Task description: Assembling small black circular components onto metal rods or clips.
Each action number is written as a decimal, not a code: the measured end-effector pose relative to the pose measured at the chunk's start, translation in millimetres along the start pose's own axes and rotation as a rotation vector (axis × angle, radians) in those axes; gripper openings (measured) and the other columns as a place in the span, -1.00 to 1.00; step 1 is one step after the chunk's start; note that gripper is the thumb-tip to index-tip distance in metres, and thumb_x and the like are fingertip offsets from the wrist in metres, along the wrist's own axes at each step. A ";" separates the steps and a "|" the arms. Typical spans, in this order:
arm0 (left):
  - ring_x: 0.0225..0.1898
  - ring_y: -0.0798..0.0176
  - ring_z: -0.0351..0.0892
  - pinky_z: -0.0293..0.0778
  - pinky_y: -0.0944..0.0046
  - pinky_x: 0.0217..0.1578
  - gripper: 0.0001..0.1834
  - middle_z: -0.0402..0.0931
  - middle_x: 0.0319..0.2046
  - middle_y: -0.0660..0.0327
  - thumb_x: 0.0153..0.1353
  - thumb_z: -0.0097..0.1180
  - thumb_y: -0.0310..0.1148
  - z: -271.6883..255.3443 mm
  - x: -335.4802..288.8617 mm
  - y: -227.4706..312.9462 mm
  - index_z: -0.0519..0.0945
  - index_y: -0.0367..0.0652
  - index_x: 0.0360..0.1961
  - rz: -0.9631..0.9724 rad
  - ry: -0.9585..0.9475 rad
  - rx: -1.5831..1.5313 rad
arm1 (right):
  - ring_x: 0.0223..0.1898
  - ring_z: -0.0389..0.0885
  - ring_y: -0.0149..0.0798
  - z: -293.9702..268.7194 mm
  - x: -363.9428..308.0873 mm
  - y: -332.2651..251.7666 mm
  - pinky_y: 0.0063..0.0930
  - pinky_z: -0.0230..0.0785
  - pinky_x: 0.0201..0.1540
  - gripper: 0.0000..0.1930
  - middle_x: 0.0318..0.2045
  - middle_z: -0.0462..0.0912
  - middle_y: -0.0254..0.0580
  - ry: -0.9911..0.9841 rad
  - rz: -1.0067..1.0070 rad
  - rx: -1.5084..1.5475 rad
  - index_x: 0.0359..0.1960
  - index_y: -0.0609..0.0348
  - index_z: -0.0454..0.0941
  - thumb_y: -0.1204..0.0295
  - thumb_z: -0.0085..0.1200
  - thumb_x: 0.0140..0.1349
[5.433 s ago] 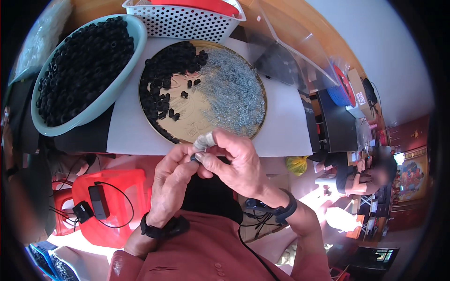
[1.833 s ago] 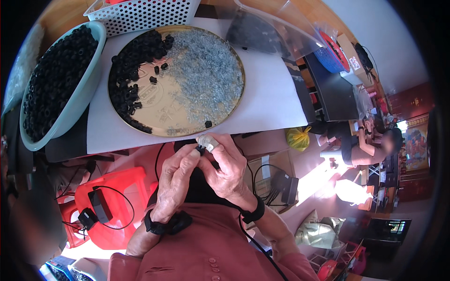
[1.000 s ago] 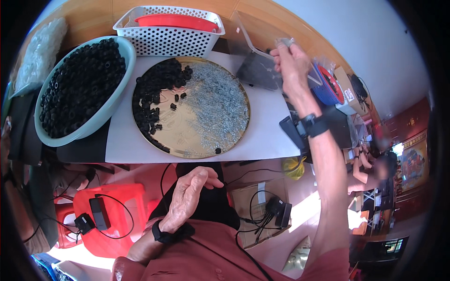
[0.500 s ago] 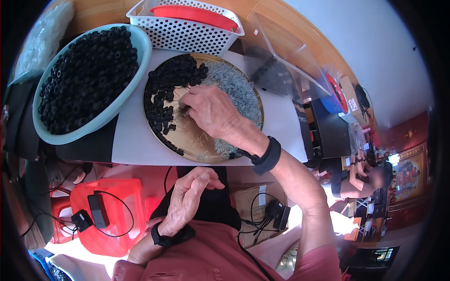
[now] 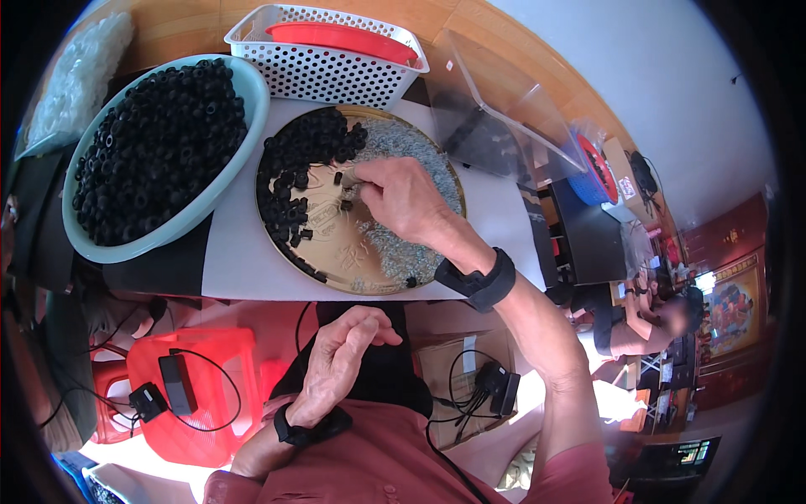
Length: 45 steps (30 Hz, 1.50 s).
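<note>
Across the table (image 5: 504, 239): a green basin (image 5: 257, 97), black pieces (image 5: 315, 134) along the left rim of the gold tray (image 5: 344, 244), then the left hand (image 5: 340, 361), half-curled, seemingly empty, off the front edge; the right hand (image 5: 403, 195), its grasp hidden, is back mid-tray from the clear bin (image 5: 495, 139), resuming handling there.

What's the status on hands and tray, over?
Right hand over tray, fingers beside loose black piece, contact unclear. Left hand off tray, grip unclear. Right hand hides some clear bits.
</note>
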<state>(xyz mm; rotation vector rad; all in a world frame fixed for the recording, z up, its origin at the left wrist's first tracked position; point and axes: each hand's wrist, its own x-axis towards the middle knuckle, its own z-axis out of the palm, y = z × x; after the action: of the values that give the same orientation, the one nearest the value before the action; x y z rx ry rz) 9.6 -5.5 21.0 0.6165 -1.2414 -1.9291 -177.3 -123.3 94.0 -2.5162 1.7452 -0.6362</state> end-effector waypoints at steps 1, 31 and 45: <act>-0.19 0.34 0.57 0.41 0.31 -0.07 -0.64 0.61 -0.33 0.16 0.42 -0.15 -0.20 -0.4 -0.1 0.5 0.54 -0.31 -0.14 0.001 0.014 0.001 | -0.28 0.57 0.14 -1.7 0.4 -2.8 -0.10 0.43 -0.17 -0.78 -0.41 0.60 0.05 0.000 0.078 0.103 -0.24 0.21 0.63 0.57 0.03 0.07; -0.20 0.37 0.53 0.38 0.32 -0.06 -0.67 0.63 -0.34 0.17 0.41 -0.15 -0.25 12.5 -16.6 8.7 0.53 -0.31 -0.14 0.022 0.003 0.108 | -0.42 0.49 -0.59 1.9 -100.1 -32.9 -0.65 0.41 -0.34 -0.85 -0.32 0.68 -0.27 0.462 0.287 0.558 -0.16 0.35 0.61 0.57 0.10 0.27; -0.24 0.38 0.50 0.37 0.34 -0.08 -0.72 0.63 -0.36 0.18 0.38 -0.10 -0.26 4.1 -27.5 5.2 0.54 -0.27 -0.17 0.054 0.055 0.034 | -0.39 0.46 -0.61 31.3 -115.5 -12.6 -0.68 0.41 -0.29 -0.82 -0.37 0.59 -0.43 0.767 0.355 0.809 -0.14 0.32 0.59 0.47 0.13 0.31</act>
<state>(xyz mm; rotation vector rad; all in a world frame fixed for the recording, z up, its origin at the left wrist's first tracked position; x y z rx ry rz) 24.9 17.4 27.4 0.6430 -1.2465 -1.8373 -189.6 -21.3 31.4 -1.4424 1.5122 -1.9381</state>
